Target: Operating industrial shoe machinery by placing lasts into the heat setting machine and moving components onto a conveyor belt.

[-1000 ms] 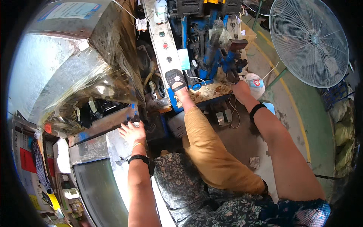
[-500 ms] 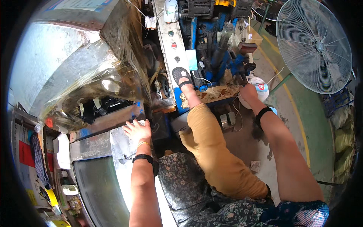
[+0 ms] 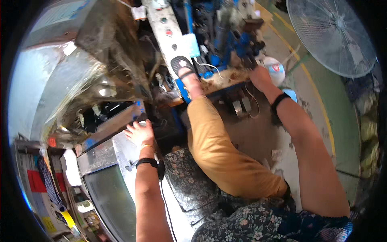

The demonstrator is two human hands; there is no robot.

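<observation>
- The left hand (image 3: 139,132) is lying over the metal top (image 3: 122,150) with its fingers spread.
- The right hand (image 3: 261,78) is resting at a dark lever (image 3: 248,61); its fingertips are hiding, so one cannot tell whether they are pinching it.
- The lever is sitting at the near right of the blue machine (image 3: 242,39), just beside a white tub (image 3: 276,73).
- A sandalled foot (image 3: 186,71) is resting at the white panel's (image 3: 159,12) near end.

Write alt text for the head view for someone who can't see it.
A person's right hand is at a blue machine, the open left hand over a pale surface. A sandaled foot rests on the white button panel; a large fan stands upper right.
</observation>
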